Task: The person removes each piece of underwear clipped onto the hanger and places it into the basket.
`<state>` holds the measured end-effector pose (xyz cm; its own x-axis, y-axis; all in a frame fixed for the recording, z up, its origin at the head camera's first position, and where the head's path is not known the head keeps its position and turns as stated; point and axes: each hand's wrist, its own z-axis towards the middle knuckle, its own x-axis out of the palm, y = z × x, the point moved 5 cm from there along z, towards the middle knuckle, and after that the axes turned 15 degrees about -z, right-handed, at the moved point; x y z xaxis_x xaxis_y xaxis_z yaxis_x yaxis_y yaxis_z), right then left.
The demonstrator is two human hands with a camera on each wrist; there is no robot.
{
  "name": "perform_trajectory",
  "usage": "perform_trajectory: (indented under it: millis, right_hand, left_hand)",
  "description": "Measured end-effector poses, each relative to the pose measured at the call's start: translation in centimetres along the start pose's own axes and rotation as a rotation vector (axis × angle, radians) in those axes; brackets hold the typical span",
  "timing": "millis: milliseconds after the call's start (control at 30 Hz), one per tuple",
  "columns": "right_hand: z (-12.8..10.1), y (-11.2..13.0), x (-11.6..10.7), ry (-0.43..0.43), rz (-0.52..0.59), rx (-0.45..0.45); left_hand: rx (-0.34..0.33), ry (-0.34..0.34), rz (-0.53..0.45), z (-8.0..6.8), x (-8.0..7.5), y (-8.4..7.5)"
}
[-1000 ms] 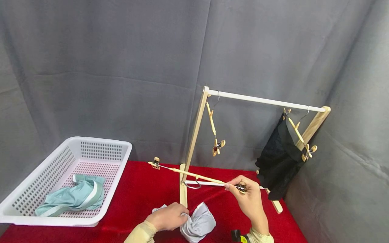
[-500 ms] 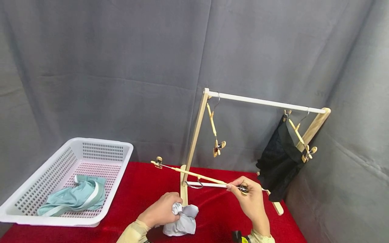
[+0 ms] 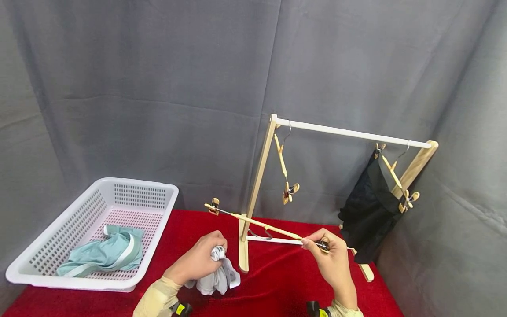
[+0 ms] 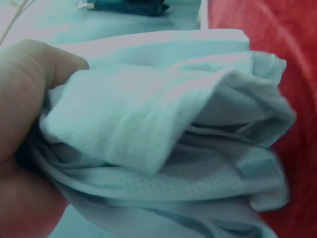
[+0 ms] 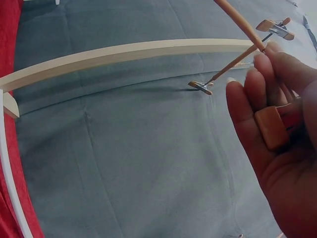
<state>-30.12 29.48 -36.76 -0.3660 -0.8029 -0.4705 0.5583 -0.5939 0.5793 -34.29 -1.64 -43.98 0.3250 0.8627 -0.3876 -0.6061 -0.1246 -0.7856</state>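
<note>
The left hand (image 3: 196, 263) has its grip clamped on a bunched pale grey garment (image 3: 215, 277), fingers curled round the top of the bundle so that the cloth hangs below the fist, just above the red surface (image 3: 277, 281); the left wrist view shows the thumb (image 4: 29, 89) pressed against folds of the same garment (image 4: 168, 148), part of it a fine mesh. The right hand (image 3: 334, 264) is to the right of the left one and a little farther from the person, its grip closed on one end of a wooden clip hanger (image 3: 261, 223): the fingers pinch the clip at that end, and the bar runs up and to the left from the grip, ending in a second clip above the surface. In the right wrist view the fingers (image 5: 257, 119) curl round a wooden clip block (image 5: 271, 128). Just beyond both hands stands a wooden rack (image 3: 257, 185) with a white rail; an empty hanger (image 3: 286, 176) hangs near its left post and a black garment (image 3: 366, 220) on another hanger at its right end. Well to the left of the left hand sits a white basket (image 3: 51, 246) holding a pale green garment (image 3: 103, 254).
</note>
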Motion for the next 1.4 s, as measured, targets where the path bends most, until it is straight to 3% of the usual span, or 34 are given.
perform_trajectory:
  millis: [400,600,800,1100,1400]
  right_hand:
    - [0.3,0.0,0.2,-0.023,-0.06,0.012]
    - [0.1,-0.3,0.5,-0.014,-0.075,0.029]
    - [0.0,-0.4,0.5,-0.021,-0.07,0.046]
    - [0.2,-0.1,0.4,-0.013,-0.092,0.065]
    - [0.1,-0.5,0.4,-0.001,-0.098,0.104]
  left_hand:
    - [-0.028,-0.175,0.128,0.6,-7.9,-2.2]
    - [0.019,-0.313,0.189,0.9,-12.7,-4.6]
    - [0.097,-0.487,0.214,0.0,-16.7,-6.1]
    - [0.084,-0.601,0.357,-2.7,-20.3,-5.6]
    - [-0.082,-0.631,0.462,-5.7,-22.4,-3.1]
